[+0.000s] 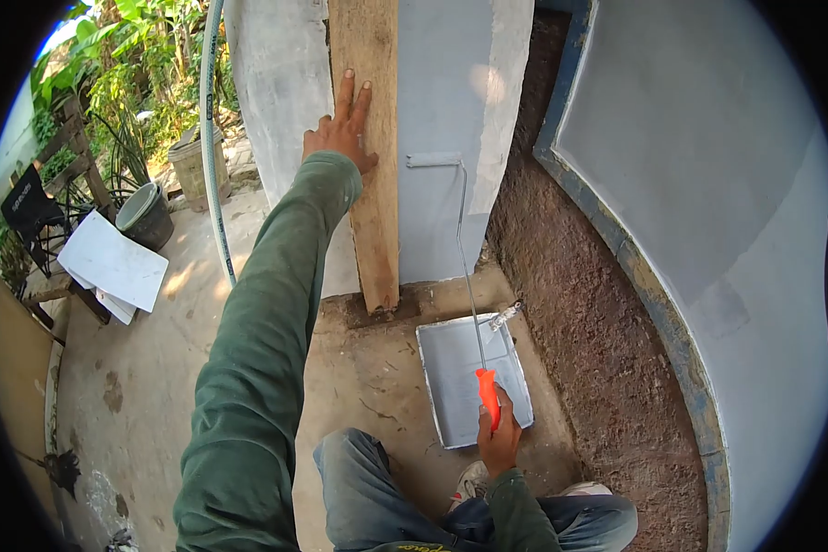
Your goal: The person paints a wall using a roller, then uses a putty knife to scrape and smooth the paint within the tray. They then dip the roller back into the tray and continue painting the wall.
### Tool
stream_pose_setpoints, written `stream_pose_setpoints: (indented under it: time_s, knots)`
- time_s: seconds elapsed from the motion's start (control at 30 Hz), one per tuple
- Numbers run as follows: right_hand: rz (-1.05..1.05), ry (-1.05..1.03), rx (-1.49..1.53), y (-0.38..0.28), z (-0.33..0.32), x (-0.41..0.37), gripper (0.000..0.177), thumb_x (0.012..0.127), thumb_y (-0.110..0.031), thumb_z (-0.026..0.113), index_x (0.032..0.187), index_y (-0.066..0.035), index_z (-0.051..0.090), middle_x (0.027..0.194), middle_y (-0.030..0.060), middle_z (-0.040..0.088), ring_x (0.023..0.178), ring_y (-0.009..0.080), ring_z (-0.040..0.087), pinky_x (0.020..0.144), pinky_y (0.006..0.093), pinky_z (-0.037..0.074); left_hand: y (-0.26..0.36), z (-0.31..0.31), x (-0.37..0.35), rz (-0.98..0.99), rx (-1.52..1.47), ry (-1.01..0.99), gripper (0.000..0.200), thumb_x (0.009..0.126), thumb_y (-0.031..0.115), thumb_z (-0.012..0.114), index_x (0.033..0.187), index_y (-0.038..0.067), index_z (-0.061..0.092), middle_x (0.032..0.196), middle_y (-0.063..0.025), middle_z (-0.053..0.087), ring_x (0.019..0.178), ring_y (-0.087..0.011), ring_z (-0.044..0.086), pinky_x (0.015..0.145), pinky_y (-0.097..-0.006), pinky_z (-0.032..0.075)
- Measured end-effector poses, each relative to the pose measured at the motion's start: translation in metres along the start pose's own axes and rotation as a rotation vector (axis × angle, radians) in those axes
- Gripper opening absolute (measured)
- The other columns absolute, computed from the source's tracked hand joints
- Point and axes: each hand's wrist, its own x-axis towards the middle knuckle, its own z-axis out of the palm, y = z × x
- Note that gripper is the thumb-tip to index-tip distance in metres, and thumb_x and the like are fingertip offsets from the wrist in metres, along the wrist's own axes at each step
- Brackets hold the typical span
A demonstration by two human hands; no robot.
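My left hand (342,133) presses on a long upright wooden plank (377,221) with its fingers spread, holding the plank against the wall. My right hand (499,432) is wrapped round the orange handle (488,397) of a paint roller. The thin metal rod of the roller runs up to its roller head (432,160), which rests on the grey-painted wall (432,221) just right of the plank. Below the wall, a paint tray (451,405) with grey paint lies on the ground, under the rod and beside my right hand.
A brush (504,316) lies across the tray's upper right corner. A rough brown strip (598,322) and a grey panel with a blue-grey border (672,322) are on the right. A hose (208,120), buckets (145,217), white sheets (120,259) and a black chair (32,207) stand left.
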Motion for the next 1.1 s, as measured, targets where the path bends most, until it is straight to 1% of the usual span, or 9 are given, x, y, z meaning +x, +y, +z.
stream_pose_setpoints:
  time_s: [0.07, 0.2, 0.3, 0.47, 0.6, 0.67, 0.77, 0.97, 1.1]
  knots:
    - [0.095, -0.039, 0.061, -0.003, 0.002, 0.005, 0.045, 0.099, -0.009, 0.060, 0.141, 0.005, 0.053, 0.138, 0.0277, 0.061, 0.127, 0.0427, 0.062, 0.105, 0.0453, 0.050, 0.001, -0.002, 0.000, -0.006, -0.001, -0.011, 0.120, 0.080, 0.040, 0.086, 0.167, 0.030, 0.003, 0.174, 0.0000, -0.016, 0.122, -0.0321, 0.064, 0.095, -0.0458, 0.058]
    - [0.125, -0.040, 0.059, -0.008, -0.001, 0.026, 0.044, 0.099, -0.007, 0.060, 0.141, 0.004, 0.053, 0.139, 0.0277, 0.061, 0.128, 0.0433, 0.061, 0.106, 0.0456, 0.049, 0.002, -0.003, -0.001, -0.003, -0.004, -0.021, 0.120, 0.081, 0.039, 0.085, 0.167, 0.029, 0.003, 0.174, -0.0008, -0.016, 0.122, -0.0321, 0.064, 0.095, -0.0455, 0.058]
    - [0.043, -0.010, 0.022, -0.025, -0.010, 0.055, 0.046, 0.099, -0.006, 0.060, 0.143, 0.002, 0.051, 0.138, 0.0279, 0.061, 0.124, 0.0445, 0.063, 0.103, 0.0460, 0.051, 0.002, 0.002, -0.001, 0.000, -0.021, 0.041, 0.125, 0.074, 0.034, 0.089, 0.167, 0.031, 0.006, 0.175, -0.0030, -0.010, 0.120, -0.0361, 0.066, 0.094, -0.0467, 0.060]
    - [-0.133, 0.081, -0.016, -0.058, -0.017, 0.105, 0.049, 0.100, -0.007, 0.060, 0.147, -0.003, 0.047, 0.134, 0.0276, 0.063, 0.113, 0.0441, 0.068, 0.094, 0.0465, 0.054, 0.002, -0.002, -0.001, -0.004, -0.022, 0.010, 0.124, 0.074, 0.034, 0.089, 0.167, 0.030, 0.006, 0.174, -0.0039, -0.011, 0.121, -0.0365, 0.066, 0.094, -0.0468, 0.060]
    - [-0.039, 0.056, 0.042, -0.093, -0.025, 0.145, 0.047, 0.101, -0.008, 0.060, 0.146, -0.003, 0.048, 0.134, 0.0257, 0.064, 0.112, 0.0433, 0.068, 0.094, 0.0461, 0.055, 0.004, -0.005, -0.002, -0.013, -0.022, -0.010, 0.125, 0.075, 0.033, 0.089, 0.167, 0.030, 0.005, 0.174, -0.0043, -0.012, 0.122, -0.0366, 0.065, 0.095, -0.0465, 0.060]
    - [-0.257, 0.180, -0.018, -0.105, -0.027, 0.168, 0.046, 0.102, -0.010, 0.059, 0.146, -0.004, 0.048, 0.134, 0.0238, 0.065, 0.113, 0.0420, 0.068, 0.094, 0.0456, 0.054, 0.005, -0.005, -0.002, -0.014, -0.020, -0.013, 0.125, 0.075, 0.034, 0.089, 0.167, 0.030, 0.005, 0.174, -0.0043, -0.012, 0.122, -0.0366, 0.065, 0.095, -0.0466, 0.060]
    - [-0.262, 0.195, 0.044, -0.131, -0.039, 0.191, 0.047, 0.102, -0.011, 0.059, 0.147, -0.003, 0.048, 0.136, 0.0230, 0.064, 0.115, 0.0404, 0.068, 0.097, 0.0449, 0.053, 0.006, -0.006, -0.002, -0.020, -0.012, -0.024, 0.126, 0.075, 0.034, 0.089, 0.167, 0.029, 0.004, 0.174, -0.0042, -0.012, 0.122, -0.0365, 0.065, 0.096, -0.0467, 0.060]
    - [-0.335, 0.247, 0.023, -0.109, -0.034, 0.156, 0.046, 0.101, -0.010, 0.060, 0.145, -0.001, 0.049, 0.137, 0.0230, 0.064, 0.119, 0.0388, 0.067, 0.099, 0.0434, 0.053, 0.004, -0.004, -0.004, -0.007, -0.035, -0.004, 0.126, 0.074, 0.032, 0.090, 0.167, 0.028, 0.005, 0.174, -0.0047, -0.012, 0.119, -0.0366, 0.066, 0.094, -0.0478, 0.060]
    - [-0.133, 0.127, 0.115, -0.075, -0.027, 0.101, 0.045, 0.101, -0.009, 0.059, 0.144, 0.001, 0.050, 0.138, 0.0237, 0.063, 0.124, 0.0371, 0.065, 0.102, 0.0428, 0.051, 0.003, -0.001, -0.004, 0.006, -0.044, 0.024, 0.126, 0.073, 0.029, 0.090, 0.167, 0.028, 0.006, 0.174, -0.0049, -0.012, 0.116, -0.0366, 0.067, 0.092, -0.0492, 0.060]
